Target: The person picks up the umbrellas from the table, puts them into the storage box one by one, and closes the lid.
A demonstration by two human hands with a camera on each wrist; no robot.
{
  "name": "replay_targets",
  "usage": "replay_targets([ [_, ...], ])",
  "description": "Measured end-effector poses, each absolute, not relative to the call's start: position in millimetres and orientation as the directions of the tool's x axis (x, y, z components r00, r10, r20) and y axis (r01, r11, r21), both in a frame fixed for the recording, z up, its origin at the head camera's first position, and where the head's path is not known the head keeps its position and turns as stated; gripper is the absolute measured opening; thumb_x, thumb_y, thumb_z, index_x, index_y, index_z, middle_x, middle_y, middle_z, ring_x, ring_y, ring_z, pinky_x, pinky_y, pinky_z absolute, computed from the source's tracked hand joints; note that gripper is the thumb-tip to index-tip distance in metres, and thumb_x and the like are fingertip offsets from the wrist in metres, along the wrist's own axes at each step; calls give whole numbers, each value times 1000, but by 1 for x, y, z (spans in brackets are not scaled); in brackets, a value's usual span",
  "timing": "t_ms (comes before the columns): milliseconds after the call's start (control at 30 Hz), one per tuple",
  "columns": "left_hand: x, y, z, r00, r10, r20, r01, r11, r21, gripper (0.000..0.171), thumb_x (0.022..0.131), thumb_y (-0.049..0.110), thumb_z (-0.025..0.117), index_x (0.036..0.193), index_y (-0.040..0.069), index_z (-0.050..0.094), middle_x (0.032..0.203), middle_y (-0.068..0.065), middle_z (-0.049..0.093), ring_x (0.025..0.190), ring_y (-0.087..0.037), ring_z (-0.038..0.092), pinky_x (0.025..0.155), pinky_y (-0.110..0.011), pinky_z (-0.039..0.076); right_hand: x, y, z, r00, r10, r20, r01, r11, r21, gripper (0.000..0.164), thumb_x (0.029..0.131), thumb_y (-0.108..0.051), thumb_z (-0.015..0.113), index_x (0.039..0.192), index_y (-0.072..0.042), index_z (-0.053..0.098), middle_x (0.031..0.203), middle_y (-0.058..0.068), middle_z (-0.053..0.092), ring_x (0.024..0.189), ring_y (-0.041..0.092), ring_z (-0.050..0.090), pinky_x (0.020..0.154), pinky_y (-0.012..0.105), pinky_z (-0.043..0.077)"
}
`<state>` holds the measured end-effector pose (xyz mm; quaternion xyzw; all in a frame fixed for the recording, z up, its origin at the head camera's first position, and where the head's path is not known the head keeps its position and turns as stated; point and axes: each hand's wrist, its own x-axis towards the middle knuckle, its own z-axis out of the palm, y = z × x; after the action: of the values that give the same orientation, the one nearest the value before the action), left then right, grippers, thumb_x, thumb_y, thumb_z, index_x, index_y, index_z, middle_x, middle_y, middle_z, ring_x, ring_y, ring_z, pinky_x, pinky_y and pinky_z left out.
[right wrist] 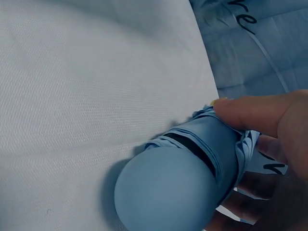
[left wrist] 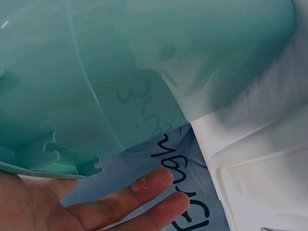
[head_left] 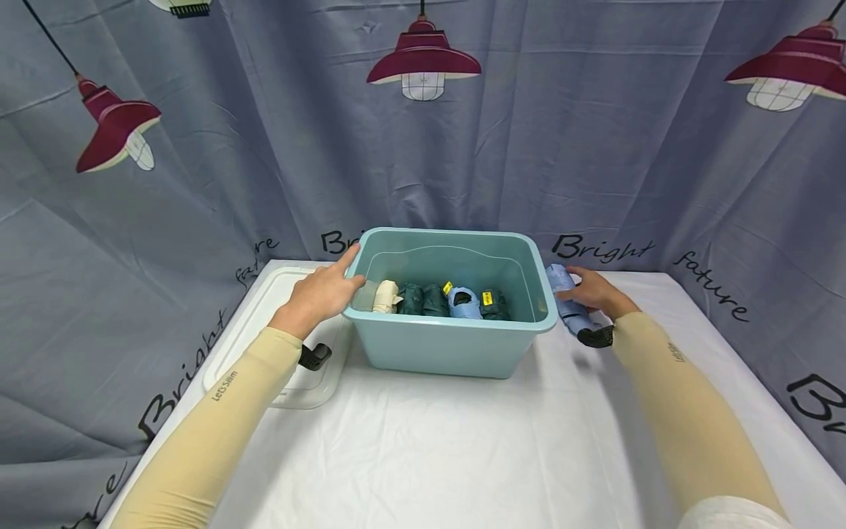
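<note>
A light teal plastic bin [head_left: 443,349] stands on the white-covered table. My left hand [head_left: 324,294] rests at its left rim, with the thumb over the edge; in the left wrist view the fingers [left wrist: 149,185] extend straight outside the wall. Right of the bin, my right hand [head_left: 595,292] grips a blue folded umbrella [head_left: 562,283], thumb on one side and fingers on the other. The right wrist view shows the umbrella's smooth rounded end [right wrist: 166,192] and pleated fabric. In the bin, a cream roll [head_left: 386,297], dark green rolls [head_left: 411,300] and a blue roll [head_left: 464,303] stand in a row.
A clear-white lid [head_left: 304,389] lies on the table left of the bin, partly under my left arm. The white tablecloth [head_left: 463,455] spreads in front. A grey-blue curtain [head_left: 297,132] printed with lamps hangs behind the table and along its sides.
</note>
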<state>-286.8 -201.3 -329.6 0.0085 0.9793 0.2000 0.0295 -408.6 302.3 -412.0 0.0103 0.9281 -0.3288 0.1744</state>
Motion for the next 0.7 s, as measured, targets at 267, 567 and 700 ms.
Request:
replay_targets([
  [267,-287,-200,-328,-998,35,-61,9,923,384,72,99,50,35,162,41,1,149,-20,51,117,-39,61,84,-56,47,-411,297,-415,-951,-38,-307,153,804,-575,93,92,-25,67,161,-1,8,157,37,20,126,49,43,99,60,47],
  [567,-287,-201,-327,-997,36,-62,10,928,373,71,100,50,35,162,41,2,147,-18,54,111,-37,62,77,-51,47,-412,295,-416,-956,-28,-292,150,809,-569,93,91,-24,67,160,1,10,154,37,25,125,48,44,96,57,50],
  [700,-287,-201,-327,-997,35,-66,8,929,371,71,100,50,35,162,42,1,148,-18,52,112,-38,62,78,-51,47,-410,293,-415,-957,-33,-289,144,811,-568,92,91,-24,67,159,3,11,154,37,27,123,47,45,92,54,52],
])
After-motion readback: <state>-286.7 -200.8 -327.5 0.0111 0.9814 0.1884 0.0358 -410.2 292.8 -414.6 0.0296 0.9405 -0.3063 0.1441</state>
